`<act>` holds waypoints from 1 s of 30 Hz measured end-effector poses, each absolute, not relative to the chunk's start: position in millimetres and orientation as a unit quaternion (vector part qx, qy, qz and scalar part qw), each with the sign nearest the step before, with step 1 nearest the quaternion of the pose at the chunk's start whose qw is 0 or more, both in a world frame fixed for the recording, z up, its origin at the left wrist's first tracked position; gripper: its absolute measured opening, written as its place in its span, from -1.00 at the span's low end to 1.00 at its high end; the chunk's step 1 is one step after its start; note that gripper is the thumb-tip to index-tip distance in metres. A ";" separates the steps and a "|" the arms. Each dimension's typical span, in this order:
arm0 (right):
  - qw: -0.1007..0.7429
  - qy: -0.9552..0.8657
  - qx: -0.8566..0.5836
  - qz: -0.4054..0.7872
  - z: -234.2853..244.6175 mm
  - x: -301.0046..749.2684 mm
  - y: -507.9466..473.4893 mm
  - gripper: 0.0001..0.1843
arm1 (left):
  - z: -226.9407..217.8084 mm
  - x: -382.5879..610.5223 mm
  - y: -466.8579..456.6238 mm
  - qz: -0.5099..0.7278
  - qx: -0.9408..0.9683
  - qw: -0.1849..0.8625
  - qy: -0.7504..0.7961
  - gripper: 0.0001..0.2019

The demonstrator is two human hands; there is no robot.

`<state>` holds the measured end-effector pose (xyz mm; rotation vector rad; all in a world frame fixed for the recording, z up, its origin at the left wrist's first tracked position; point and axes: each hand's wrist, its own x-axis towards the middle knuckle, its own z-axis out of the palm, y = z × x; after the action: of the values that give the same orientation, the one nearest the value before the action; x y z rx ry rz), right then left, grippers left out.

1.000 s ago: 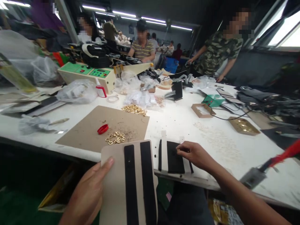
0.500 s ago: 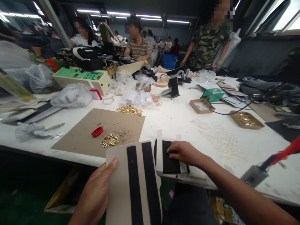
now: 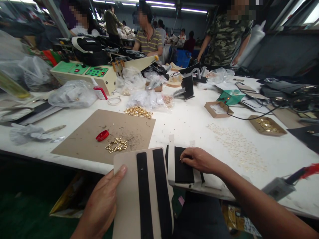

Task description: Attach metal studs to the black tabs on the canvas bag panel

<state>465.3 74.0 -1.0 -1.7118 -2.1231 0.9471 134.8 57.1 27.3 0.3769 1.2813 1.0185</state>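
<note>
left hand, fingers pinching beige panel; right hand, fingers pinching small gold piece over black panel; steady, light grip advised.

Left hand grips, right hand pinches

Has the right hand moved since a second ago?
Yes, leftward: measured against the black panel, the right hand has shifted closer to the white strip at the panel's left side.
</note>
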 end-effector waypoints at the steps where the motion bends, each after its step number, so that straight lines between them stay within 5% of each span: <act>1: 0.120 -0.727 -0.590 0.332 -0.5 464.5 73.8 -0.81 | 26.6 134.1 57.0 0.451 0.168 0.669 0.567 -0.63; 14: 0.270 -0.695 -0.602 0.285 -30.3 464.7 49.9 -0.85 | 26.3 132.5 56.8 0.452 0.172 0.666 0.568 -0.70; 25: 0.246 -0.754 -0.553 0.253 -29.9 469.8 45.9 -0.72 | 25.7 132.5 56.9 0.449 0.170 0.665 0.572 -0.67; 30: 0.244 -0.749 -0.565 0.246 -31.4 467.5 42.6 -0.81 | 20.2 132.2 58.2 0.448 0.175 0.666 0.570 -0.60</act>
<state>467.5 42.6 -31.4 -1.5439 -2.0453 0.6719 132.2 58.2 20.2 0.3953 1.2865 1.0112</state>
